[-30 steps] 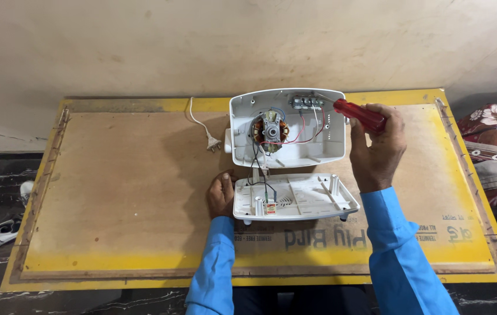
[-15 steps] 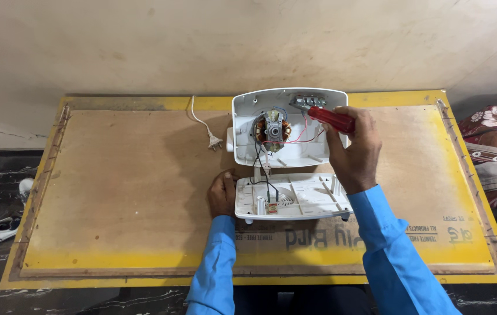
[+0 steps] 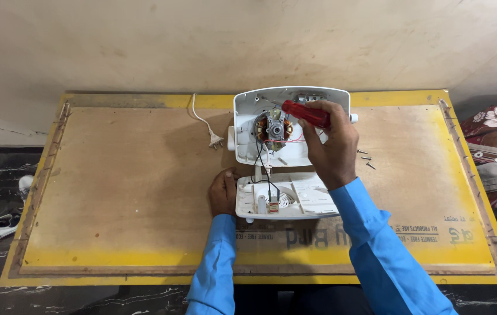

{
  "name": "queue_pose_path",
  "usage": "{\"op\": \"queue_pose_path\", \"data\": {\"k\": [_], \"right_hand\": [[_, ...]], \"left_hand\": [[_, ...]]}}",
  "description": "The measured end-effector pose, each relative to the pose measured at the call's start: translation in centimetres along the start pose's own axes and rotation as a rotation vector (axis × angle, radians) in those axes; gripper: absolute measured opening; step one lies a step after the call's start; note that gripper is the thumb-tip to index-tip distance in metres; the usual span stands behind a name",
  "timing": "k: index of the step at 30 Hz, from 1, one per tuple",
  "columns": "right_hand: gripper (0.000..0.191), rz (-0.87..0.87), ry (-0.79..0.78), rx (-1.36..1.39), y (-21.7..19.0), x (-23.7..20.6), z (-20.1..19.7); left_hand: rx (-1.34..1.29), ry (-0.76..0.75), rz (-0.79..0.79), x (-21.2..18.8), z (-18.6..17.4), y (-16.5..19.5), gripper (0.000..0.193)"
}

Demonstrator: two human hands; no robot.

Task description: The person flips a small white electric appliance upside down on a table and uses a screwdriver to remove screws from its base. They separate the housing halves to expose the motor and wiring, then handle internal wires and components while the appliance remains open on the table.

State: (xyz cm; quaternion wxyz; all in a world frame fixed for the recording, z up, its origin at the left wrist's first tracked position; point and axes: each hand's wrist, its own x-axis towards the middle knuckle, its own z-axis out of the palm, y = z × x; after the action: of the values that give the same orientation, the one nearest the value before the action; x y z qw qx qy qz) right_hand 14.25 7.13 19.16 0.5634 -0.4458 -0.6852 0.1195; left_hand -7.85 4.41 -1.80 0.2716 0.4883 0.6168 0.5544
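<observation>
Wires run from the motor (image 3: 272, 129) in the upright white housing (image 3: 291, 125) down into the flat base shell (image 3: 295, 198) lying just in front of it on the bench (image 3: 114, 192). The right hand (image 3: 330, 146) has its fingers clamped around a red-handled screwdriver (image 3: 306, 114), whose tip points left toward the motor inside the housing; the tip itself is too small to place exactly. The left hand (image 3: 222, 191) rests against the left edge of the base shell, fingers curled together on the rim, steadying it.

Judging from this, the main risk is the tip slipping off its seat and nicking the thin red and black wires or the copper windings beside it. The housing stands on edge with no hand on it, so sideways pressure from the tool could tip it and strain the wires joining the two halves. Loose screws (image 3: 366, 158) lie just right of the housing, and a brush of the sleeve could scatter them. The plug (image 3: 215, 140) lies free on the bench, left of the housing.
</observation>
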Motion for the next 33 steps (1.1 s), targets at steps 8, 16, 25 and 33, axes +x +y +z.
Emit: {"op": "queue_pose_path", "data": {"k": [8, 16, 25, 33], "right_hand": [[0.031, -0.025, -0.055, 0.029, -0.5, 0.1, 0.5], [0.032, -0.029, -0.157, -0.014, -1.2, -0.4, 0.9], [0.034, 0.061, -0.269, 0.058, -1.7, -1.3, 0.3], [0.034, 0.231, -0.107, 0.334, -0.6, -3.1, -2.1]], "left_hand": [[0.014, -0.001, 0.01, -0.1, 0.0, 0.2, 0.041], [0.0, -0.015, -0.025, -0.1, 0.1, 0.3, 0.04], [-0.055, -0.032, -0.019, 0.0, 0.0, 0.8, 0.042], [0.075, 0.023, 0.105, 0.5, -0.1, 1.1, 0.053]]}}
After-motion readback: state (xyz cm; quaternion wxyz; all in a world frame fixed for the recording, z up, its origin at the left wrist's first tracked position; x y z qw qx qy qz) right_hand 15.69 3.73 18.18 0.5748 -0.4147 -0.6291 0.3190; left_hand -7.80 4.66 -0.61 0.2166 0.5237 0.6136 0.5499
